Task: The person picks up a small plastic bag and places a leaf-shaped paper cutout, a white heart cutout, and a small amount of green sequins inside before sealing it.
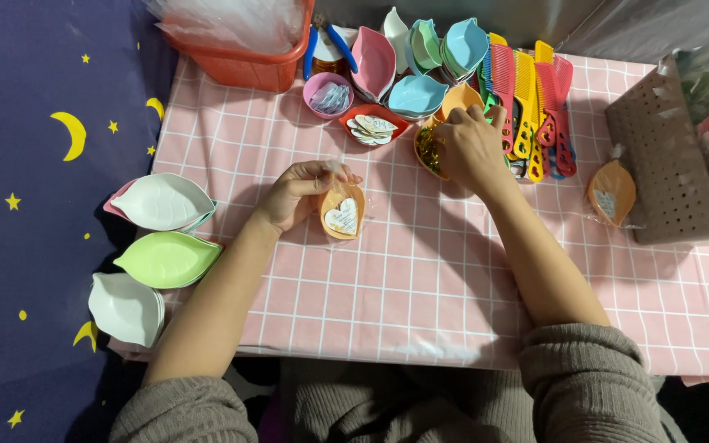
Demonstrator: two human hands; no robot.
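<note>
Pink cloth (420,279): checked, covers the table.
Combs (535,98): bright row just right of the right hand.
Right hand (471,148): fingers curled into an orange dish (430,152) of gold bits; grip hidden.
Left hand (297,195): pinches a wrapped orange leaf dish (343,212) at table centre.

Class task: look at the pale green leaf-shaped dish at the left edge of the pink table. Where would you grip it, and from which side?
Probably pinch the pale green leaf dish by its raised rim at the pointed left tip, coming from the left over the blue star cloth. That tip overhangs the table edge and looks free, while white dishes crowd it above and below.
</note>
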